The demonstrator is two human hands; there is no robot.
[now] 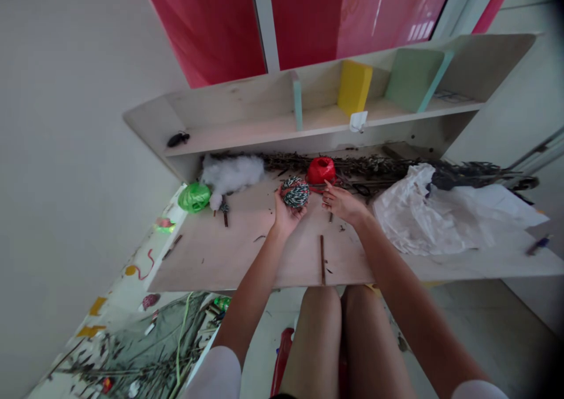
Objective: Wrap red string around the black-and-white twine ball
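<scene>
My left hand (287,215) is wrapped round a ball of dark green and white twine (295,195), held above the table. A red band crosses the top of the ball. From its right side a red plastic string (315,190) runs to my right hand (341,203), whose thumb and fingers are closed on it. Just behind my hands sits a roll of red plastic string (321,170); whether the held strand comes from this roll I cannot tell.
Along the shelf base (198,143) lie dark dried twigs (370,167). White stuffing (233,173) and a green string roll (194,197) are on the left, crumpled white paper (414,211) on the right. A brown stick (322,260) lies near the table's front edge.
</scene>
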